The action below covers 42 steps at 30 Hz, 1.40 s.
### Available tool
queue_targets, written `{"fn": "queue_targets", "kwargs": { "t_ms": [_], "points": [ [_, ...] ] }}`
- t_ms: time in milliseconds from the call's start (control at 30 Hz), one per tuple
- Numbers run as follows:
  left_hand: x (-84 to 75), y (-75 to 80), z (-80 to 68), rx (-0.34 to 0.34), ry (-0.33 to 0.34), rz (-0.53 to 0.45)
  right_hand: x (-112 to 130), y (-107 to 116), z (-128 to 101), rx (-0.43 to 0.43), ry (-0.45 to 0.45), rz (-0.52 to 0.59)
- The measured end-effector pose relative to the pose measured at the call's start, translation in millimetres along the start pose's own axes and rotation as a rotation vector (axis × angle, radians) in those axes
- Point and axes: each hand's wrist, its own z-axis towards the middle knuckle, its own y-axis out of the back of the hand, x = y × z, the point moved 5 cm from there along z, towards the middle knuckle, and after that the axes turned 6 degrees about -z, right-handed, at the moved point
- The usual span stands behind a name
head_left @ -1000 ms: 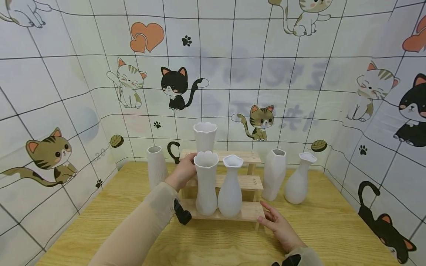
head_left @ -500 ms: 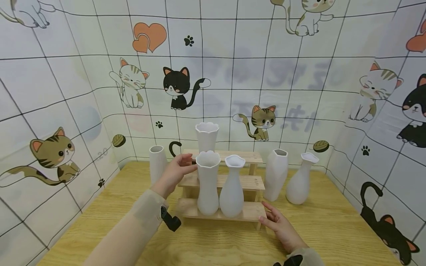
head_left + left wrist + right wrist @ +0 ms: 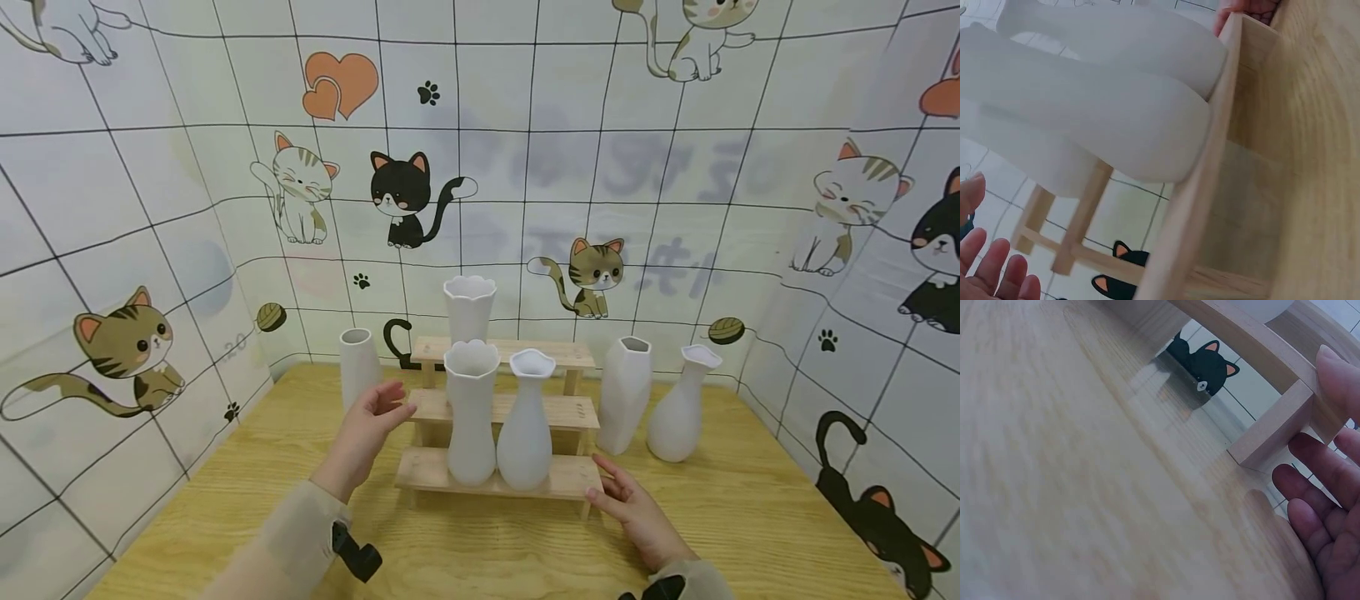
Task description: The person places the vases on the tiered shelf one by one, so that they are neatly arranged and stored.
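A three-step wooden stand point(image 3: 427, 471) bears a white scalloped-rim vase point(image 3: 472, 417) and a white round-bodied vase point(image 3: 527, 442) side by side on its lowest step. Behind them rises another scalloped-rim vase point(image 3: 470, 310), its base hidden by the front one. My left hand point(image 3: 367, 429) is off the stand's left side, fingers loosely extended and holding nothing; in the left wrist view its fingers point(image 3: 991, 269) are apart from the wood. At the lowest step's right front corner, my right hand point(image 3: 630, 508) grips the stand, thumb point(image 3: 1338, 378) on the board's end and a finger against the leg.
To the left, behind my left hand, stands a white cylindrical vase point(image 3: 360, 367). A faceted white vase point(image 3: 624, 396) and a round-bellied one point(image 3: 681, 408) stand right of the stand. The wooden tabletop point(image 3: 480, 550) meets a cat-patterned cloth wall point(image 3: 487, 167) behind and at both sides.
My left hand has let go at the rear scalloped-rim vase and drawn back left and toward me, its fingers loosening. The right hand stays at the stand's corner; the vases have not moved.
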Motion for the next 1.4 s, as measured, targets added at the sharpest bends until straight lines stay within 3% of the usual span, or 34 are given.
{"fn": "queue_targets", "kwargs": {
  "t_ms": [267,633,1133,1400],
  "points": [
    [38.6,19.8,-10.2,-0.052,0.044,0.001,-1.4,0.5,1.5,-0.008,-0.010,-0.010],
    [89.3,20.7,-17.8,0.057,0.151,-0.035,1.2,0.5,2.0,0.001,-0.016,-0.033],
    [107.3,22.9,-22.3,0.213,0.131,-0.090,1.0,-2.0,0.6,-0.003,-0.006,-0.017],
    [107.7,19.8,-25.8,0.308,0.123,-0.037,-0.1,1.9,0.3,-0.012,0.000,-0.021]
  ]
}}
